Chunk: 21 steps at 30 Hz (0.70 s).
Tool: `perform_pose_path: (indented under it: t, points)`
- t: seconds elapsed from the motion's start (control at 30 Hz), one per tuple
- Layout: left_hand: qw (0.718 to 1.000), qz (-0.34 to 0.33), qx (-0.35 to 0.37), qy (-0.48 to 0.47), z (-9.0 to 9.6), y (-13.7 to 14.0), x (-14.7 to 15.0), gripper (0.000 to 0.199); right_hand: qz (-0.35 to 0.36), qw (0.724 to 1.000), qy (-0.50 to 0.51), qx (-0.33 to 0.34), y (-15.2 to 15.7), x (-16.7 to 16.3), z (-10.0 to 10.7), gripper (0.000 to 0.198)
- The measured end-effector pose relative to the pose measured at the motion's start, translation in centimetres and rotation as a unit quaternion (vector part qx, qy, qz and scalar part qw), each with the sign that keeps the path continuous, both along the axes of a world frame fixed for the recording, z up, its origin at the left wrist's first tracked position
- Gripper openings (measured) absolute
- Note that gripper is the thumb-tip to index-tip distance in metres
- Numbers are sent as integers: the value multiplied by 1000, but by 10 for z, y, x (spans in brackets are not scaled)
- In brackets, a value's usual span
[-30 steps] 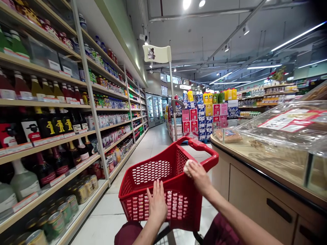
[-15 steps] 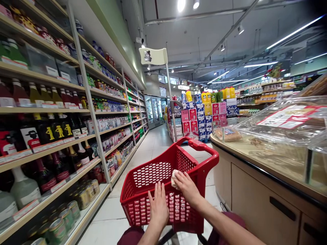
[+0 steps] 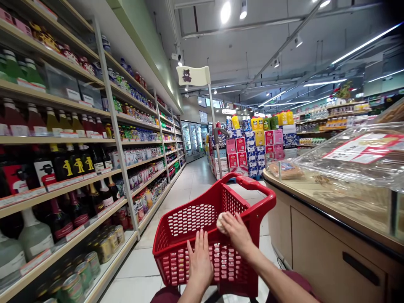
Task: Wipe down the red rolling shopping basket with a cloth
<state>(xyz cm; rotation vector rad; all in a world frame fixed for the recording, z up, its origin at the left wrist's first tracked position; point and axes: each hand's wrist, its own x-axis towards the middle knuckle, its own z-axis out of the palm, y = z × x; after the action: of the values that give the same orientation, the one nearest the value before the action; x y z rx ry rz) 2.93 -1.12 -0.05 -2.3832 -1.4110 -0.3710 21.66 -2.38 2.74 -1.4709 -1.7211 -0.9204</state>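
Note:
A small red plastic shopping cart (image 3: 189, 216) stands right in front of me, its perforated basket facing up and its handle at the right. My left hand (image 3: 200, 261) lies flat on the near side wall, fingers stretched out and pointing to the rim. In my right hand (image 3: 237, 235) is a crumpled white cloth (image 3: 221, 223), pressed against the near rim close to the handle end. The palm and fingers hide part of the cloth. A pole with a cream bear flag (image 3: 193, 76) rises behind the cart's handle.
Shelves of bottles and cans (image 3: 78, 168) line the left side. A curved wooden counter (image 3: 318, 235) with clear plastic food packs (image 3: 362, 153) stands close on the right. Stacked drink cartons (image 3: 240, 153) are ahead, and glass-door fridges (image 3: 192, 136) stand at the aisle's far end.
The whole view has shifted slightly, so cart and shelves sit a little further right and lower. Both hands stay at the near rim, the right still holding the cloth.

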Motion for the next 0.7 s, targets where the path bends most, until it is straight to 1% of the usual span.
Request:
perform_pose_path:
  t: [0.1, 0.17, 0.23, 0.33, 0.4, 0.53, 0.6, 0.7]
  points:
    - [1000, 4, -3, -8, -1, 1, 0, 79, -56, 998, 42, 6, -8, 28, 11, 36]
    - [1000, 17, -15, -12, 0, 2, 3, 80, -70, 996, 51, 12, -8, 29, 9, 35]
    - [999, 19, -24, -10, 0, 3, 5, 80, -48, 998, 29, 11, -2, 13, -1, 32]
    - [1000, 1, -25, -10, 0, 8, 2, 79, 14, 1000, -27, -2, 8, -7, -10, 30]
    - [999, 6, -23, -23, -3, 11, -4, 78, 16, 999, -28, -9, 9, -2, -6, 32]
    - [997, 48, -26, -60, -9, 14, -9, 78, -41, 999, 1, -17, 4, 23, 7, 36]
    - [996, 50, -33, -63, -9, 14, -7, 78, -37, 999, -12, -14, 4, 22, 4, 36]
    - [997, 34, -40, -56, -2, 15, -11, 77, 6, 999, -40, -17, 10, 11, -8, 36]
